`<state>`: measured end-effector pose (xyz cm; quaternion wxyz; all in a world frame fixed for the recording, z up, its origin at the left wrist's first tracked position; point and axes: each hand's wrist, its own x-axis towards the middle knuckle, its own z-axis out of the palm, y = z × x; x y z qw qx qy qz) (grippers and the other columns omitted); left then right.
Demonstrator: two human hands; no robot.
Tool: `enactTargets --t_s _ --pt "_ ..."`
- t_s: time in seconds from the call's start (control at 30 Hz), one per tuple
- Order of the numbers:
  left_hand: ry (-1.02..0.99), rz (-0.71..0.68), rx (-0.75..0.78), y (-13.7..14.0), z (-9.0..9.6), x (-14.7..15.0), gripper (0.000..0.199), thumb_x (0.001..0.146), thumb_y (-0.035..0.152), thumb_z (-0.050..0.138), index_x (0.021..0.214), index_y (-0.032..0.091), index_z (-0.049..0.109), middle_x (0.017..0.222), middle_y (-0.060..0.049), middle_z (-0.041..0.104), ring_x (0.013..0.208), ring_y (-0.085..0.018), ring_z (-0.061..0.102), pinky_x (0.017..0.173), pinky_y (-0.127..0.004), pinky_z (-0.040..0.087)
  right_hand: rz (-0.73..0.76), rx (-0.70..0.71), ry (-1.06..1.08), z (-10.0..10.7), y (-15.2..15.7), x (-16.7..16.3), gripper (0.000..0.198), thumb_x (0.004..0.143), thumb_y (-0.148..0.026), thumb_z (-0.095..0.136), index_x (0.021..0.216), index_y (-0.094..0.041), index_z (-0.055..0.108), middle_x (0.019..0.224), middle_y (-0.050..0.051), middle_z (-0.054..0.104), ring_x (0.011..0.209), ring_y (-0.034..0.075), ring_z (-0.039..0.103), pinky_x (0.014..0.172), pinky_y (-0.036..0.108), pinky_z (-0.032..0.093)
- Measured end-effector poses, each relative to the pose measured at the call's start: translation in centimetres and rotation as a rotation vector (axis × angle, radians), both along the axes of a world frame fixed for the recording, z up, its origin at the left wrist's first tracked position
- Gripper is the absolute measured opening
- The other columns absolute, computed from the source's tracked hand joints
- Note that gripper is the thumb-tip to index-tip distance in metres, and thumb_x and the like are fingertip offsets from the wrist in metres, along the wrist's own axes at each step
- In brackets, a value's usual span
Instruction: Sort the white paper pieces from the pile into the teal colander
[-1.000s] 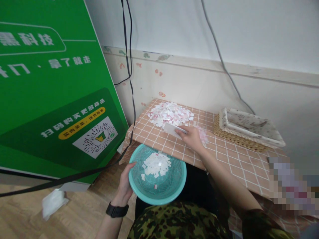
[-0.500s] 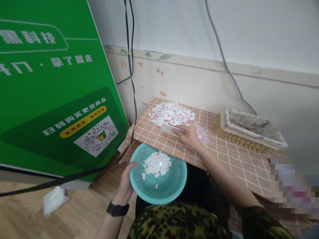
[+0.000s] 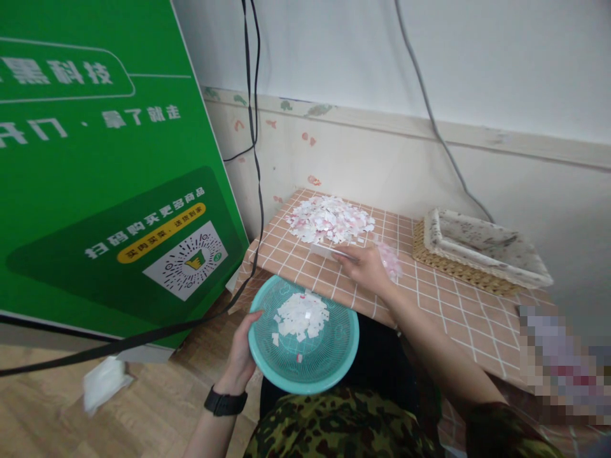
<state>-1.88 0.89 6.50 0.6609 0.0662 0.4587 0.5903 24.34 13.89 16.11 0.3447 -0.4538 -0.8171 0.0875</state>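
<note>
My left hand (image 3: pixel 242 348) grips the left rim of a turquoise plastic colander (image 3: pixel 305 385), held below the table's front edge. Small white paper pieces (image 3: pixel 303 316) lie in the colander, with a red-marked scrap lower down. Over the table, my right hand (image 3: pixel 365 264) is closed on a flat white card (image 3: pixel 327 250), now seen nearly edge-on. Just beyond the card is a heap of white and pinkish paper pieces (image 3: pixel 329 219). A smaller pink pile (image 3: pixel 389 261) lies right beside my right hand, partly hidden by it.
A wicker basket (image 3: pixel 468 270) with a printed cloth lining stands on the checked tablecloth (image 3: pixel 429 305) at right. Black cables (image 3: pixel 258 172) hang in front of a green cabinet (image 3: pixel 95 191) at left. A white plastic bag (image 3: pixel 105 385) lies on the wooden floor.
My right hand has shifted slightly to the right and tilted the white card, so less of its face shows. My left hand and the colander have hardly moved.
</note>
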Motion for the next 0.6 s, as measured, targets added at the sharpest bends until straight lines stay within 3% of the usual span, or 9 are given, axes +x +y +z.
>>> enactTargets --t_s 0.27,0.6 --pt "0.001 -0.005 0.013 0.0 -0.1 -0.1 0.019 0.070 0.023 0.065 0.083 0.010 0.068 0.077 -0.008 0.072 0.067 -0.022 0.066 0.067 -0.033 0.052 -0.037 0.012 0.011 -0.1 1.4 0.1 0.025 0.085 -0.030 0.052 0.103 -0.024 0.068 0.094 0.004 0.071 0.076 0.020 0.067 0.067 0.030 0.050" --pt "-0.014 0.004 -0.007 -0.2 0.1 0.0 0.017 0.070 0.021 0.065 0.082 0.010 0.068 0.074 -0.008 0.072 0.064 -0.021 0.065 0.064 -0.032 0.052 0.129 -0.144 0.070 1.5 0.5 1.0 0.020 0.082 -0.033 0.056 0.093 -0.026 0.071 0.089 0.001 0.072 0.079 0.020 0.067 0.069 0.030 0.051"
